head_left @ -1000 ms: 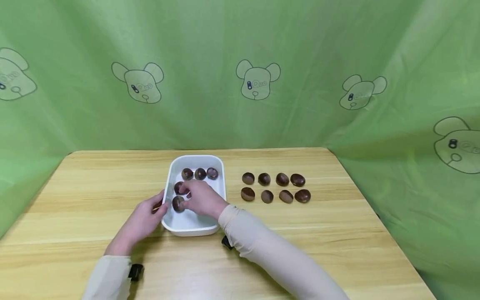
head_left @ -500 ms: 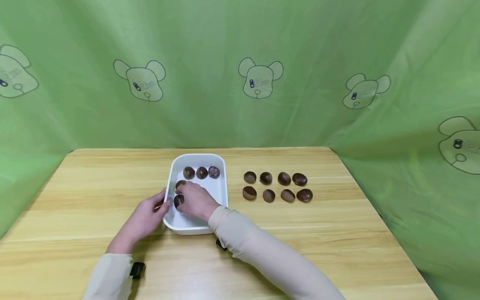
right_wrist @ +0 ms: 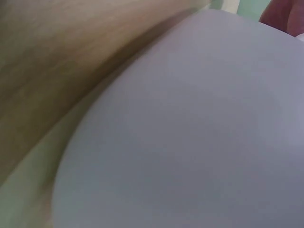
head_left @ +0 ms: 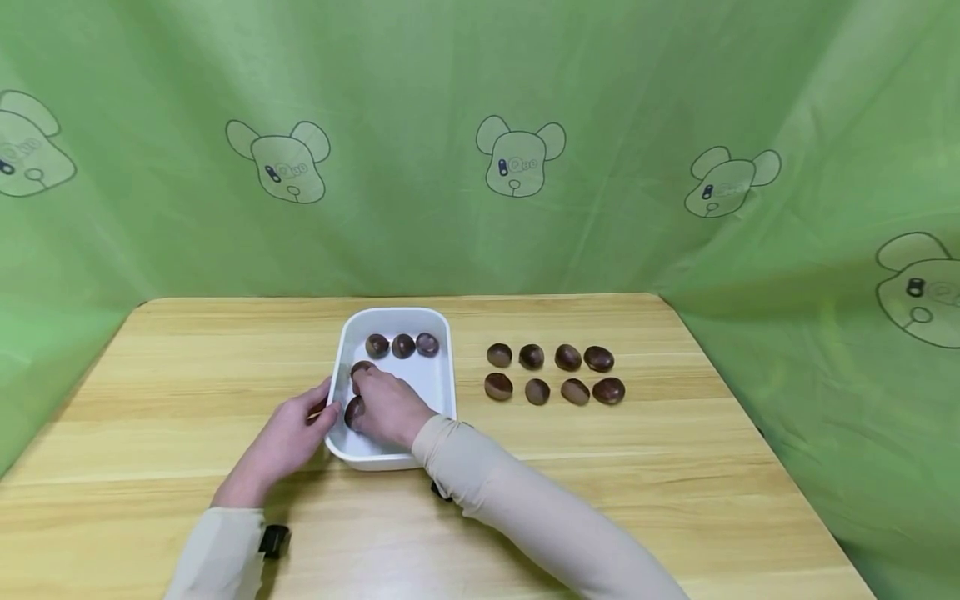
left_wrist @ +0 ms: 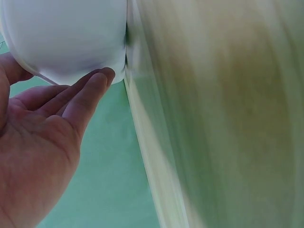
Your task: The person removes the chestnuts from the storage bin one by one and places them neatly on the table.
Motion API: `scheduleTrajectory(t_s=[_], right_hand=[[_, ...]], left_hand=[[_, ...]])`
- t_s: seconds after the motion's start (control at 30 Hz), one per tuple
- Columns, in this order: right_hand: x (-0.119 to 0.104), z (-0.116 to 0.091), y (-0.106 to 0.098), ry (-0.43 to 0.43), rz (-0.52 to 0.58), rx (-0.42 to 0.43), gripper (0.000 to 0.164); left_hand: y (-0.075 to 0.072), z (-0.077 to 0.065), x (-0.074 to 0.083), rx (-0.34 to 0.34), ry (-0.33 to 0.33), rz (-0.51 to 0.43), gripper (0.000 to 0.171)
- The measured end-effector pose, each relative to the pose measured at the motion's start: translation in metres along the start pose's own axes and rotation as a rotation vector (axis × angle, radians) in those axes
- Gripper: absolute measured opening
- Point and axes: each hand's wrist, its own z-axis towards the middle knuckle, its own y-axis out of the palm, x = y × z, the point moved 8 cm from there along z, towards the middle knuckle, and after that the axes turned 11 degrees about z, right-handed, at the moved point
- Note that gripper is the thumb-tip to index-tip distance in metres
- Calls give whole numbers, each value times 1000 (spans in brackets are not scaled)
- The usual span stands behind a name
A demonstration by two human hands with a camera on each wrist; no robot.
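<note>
A white tray (head_left: 431, 379) stands on the table with brown chestnuts inside. My left hand (head_left: 288, 437) holds its left side, thumb at the rim and fingers against the outer wall; in the left wrist view the fingers (left_wrist: 88, 97) reach under the tray wall. Inside the tray my right hand (head_left: 392, 408) bends over the left side, its fingers around a chestnut (head_left: 352, 412). Its thumb tip is hidden. Another chestnut (head_left: 362, 369) lies at the fingertips' far side. Three chestnuts (head_left: 403, 346) form a row at the tray's far end. The right wrist view shows mostly the tray's outer wall.
Right of the tray, several chestnuts (head_left: 568, 357) lie on the wooden table (head_left: 675, 467) in two rows. A green curtain (head_left: 420, 233) with printed bear heads hangs behind the table and along its sides.
My right hand has moved a little left inside the tray, and the nearer chestnut has shifted slightly toward me. The left hand keeps its hold on the tray. The rows outside look unchanged.
</note>
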Motion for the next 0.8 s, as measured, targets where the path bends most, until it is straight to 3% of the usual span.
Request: scheduleTrajectory(t_s=[0.17,0.33,0.8], right_hand=[[-5,0,4,-57,-56,-28,32],[-6,-1,6,-94,-82,-34,22],[1,-4,-15,-22,88,-24,41]], left_hand=[[1,0,0,-16,-15,2,50],[1,0,0,-17,-17,11,51],[1,-1,0,-12,-9,18,50]])
